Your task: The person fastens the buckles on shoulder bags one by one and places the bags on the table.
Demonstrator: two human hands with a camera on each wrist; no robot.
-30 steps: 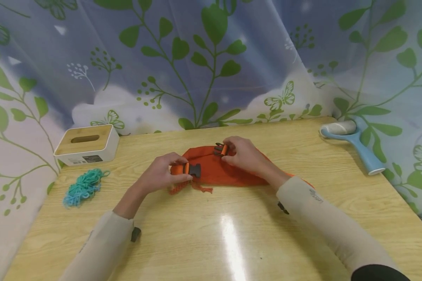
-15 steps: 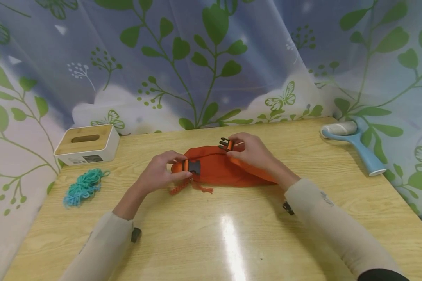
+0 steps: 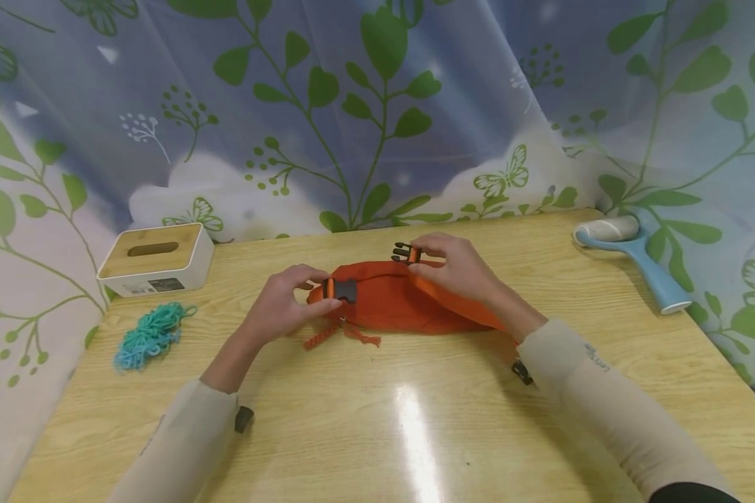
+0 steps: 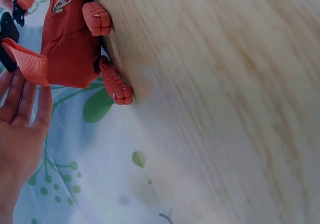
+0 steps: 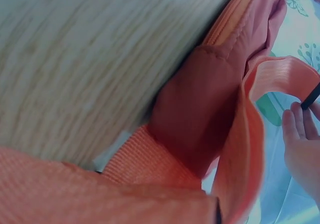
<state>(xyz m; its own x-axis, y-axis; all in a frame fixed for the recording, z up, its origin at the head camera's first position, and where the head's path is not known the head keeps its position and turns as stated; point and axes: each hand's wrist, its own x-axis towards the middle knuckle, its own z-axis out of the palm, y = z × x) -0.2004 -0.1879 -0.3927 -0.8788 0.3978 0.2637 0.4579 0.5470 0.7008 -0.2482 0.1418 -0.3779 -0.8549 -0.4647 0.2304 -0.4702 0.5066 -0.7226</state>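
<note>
An orange-red waist bag [image 3: 384, 300] lies on the wooden table, its zipper [image 4: 61, 4] and braided cord visible in the left wrist view. My left hand [image 3: 283, 304] pinches the black socket half of a buckle [image 3: 344, 290] at the bag's left end. My right hand [image 3: 462, 269] pinches the pronged half of the buckle [image 3: 403, 252], held above the bag's far edge with its prongs pointing left. The two halves are apart. From the right hand an orange strap [image 5: 245, 134] loops back to the bag in the right wrist view.
A tissue box [image 3: 157, 258] with a wooden lid stands at the back left. Before it lies a bundle of teal yarn [image 3: 151, 335]. A blue lint roller [image 3: 642, 255] rests at the far right. A patterned curtain [image 3: 377, 126] hangs behind the table.
My right hand has moved slightly up and to the right with the pronged buckle half, lifting the strap. My left hand has shifted up a little with the socket half.
</note>
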